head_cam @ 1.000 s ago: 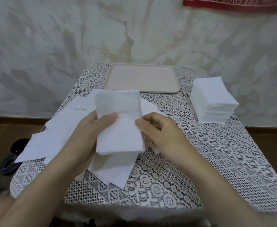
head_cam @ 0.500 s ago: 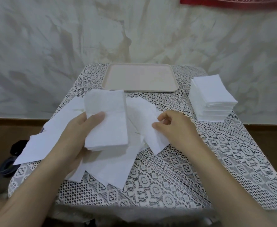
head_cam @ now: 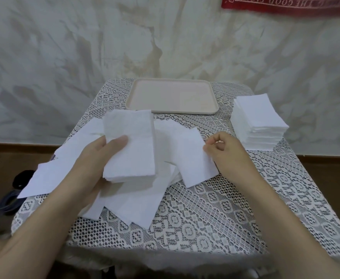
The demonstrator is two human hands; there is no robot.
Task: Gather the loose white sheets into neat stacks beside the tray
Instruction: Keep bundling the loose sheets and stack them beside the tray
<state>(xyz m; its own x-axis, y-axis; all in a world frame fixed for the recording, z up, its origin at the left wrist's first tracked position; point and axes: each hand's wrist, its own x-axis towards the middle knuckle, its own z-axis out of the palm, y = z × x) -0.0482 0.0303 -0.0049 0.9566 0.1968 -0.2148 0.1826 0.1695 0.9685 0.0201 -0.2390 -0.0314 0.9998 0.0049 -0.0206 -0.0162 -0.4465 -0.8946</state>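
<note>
My left hand (head_cam: 102, 156) grips a small bundle of white sheets (head_cam: 132, 141), thumb on top, held above the table. My right hand (head_cam: 225, 154) pinches the right edge of a single loose sheet (head_cam: 193, 158) lying on the pile. More loose white sheets (head_cam: 68, 162) are scattered over the left and middle of the table, partly hidden under my left hand. A neat tall stack of white sheets (head_cam: 259, 121) stands to the right of the beige tray (head_cam: 173, 95), which sits at the table's far edge.
The small table wears a white lace cloth (head_cam: 225, 208). A stained wall stands close behind it. Dark objects (head_cam: 14, 190) lie on the brown floor at the left. Some loose sheets overhang the table's left edge.
My right hand left the bundle, moved right and took hold of a single loose sheet's edge. My left hand shifted the bundle slightly left and keeps holding it.
</note>
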